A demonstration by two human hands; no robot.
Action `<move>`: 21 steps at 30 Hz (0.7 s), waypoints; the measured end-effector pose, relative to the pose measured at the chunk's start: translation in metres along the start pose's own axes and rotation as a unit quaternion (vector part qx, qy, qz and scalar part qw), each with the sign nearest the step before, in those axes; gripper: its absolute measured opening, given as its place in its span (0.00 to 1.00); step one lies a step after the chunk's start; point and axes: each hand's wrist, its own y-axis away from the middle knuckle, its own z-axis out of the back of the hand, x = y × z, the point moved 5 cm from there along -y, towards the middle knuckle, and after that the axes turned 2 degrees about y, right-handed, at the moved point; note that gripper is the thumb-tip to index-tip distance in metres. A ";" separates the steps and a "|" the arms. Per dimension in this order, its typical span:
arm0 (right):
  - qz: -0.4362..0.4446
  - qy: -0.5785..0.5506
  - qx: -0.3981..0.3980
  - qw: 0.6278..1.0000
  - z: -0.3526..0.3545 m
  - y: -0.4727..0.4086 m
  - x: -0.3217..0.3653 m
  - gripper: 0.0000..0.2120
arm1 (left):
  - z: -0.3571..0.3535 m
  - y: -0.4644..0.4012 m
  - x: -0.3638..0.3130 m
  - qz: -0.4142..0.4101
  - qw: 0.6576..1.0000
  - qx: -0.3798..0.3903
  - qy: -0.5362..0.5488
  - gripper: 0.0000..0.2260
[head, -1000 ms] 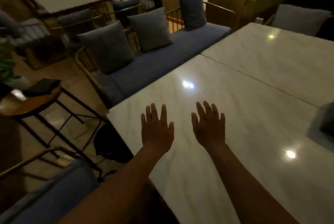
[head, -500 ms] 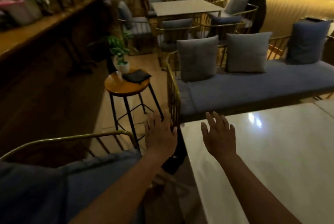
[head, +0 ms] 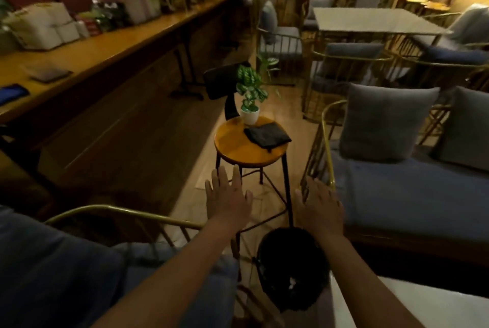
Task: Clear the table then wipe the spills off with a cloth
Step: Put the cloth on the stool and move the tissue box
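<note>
A folded black cloth (head: 267,135) lies on the round wooden stool (head: 238,147) ahead of me, beside a small potted plant (head: 250,94). My left hand (head: 228,199) is held out flat in the air below the stool seat, fingers straight, holding nothing. To its right my right hand (head: 318,210) is also stretched out flat and bare, above a black waste bin (head: 291,269) on the floor. Only a corner of the white marble table (head: 412,306) shows, at the bottom right.
A grey-blue sofa (head: 412,195) with cushions and a gold rail stands on the right. Another padded seat (head: 53,269) with a gold rail is at the lower left. A long wooden counter (head: 92,52) with boxes and bottles runs along the left. More tables and chairs stand behind.
My view has swung left, away from the marble table to the stool with the cloth. Both hands stay flat and held out; the table has slid out to the bottom right.
</note>
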 end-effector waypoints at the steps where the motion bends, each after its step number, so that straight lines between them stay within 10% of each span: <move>1: 0.005 -0.006 0.005 1.000 -0.007 -0.015 0.005 0.26 | 0.000 -0.014 0.003 0.008 1.000 -0.001 0.005 0.32; 21: 0.044 -0.130 0.157 0.978 -0.156 -0.404 0.098 0.55 | -0.106 -0.382 0.019 0.103 0.988 0.116 0.014 0.35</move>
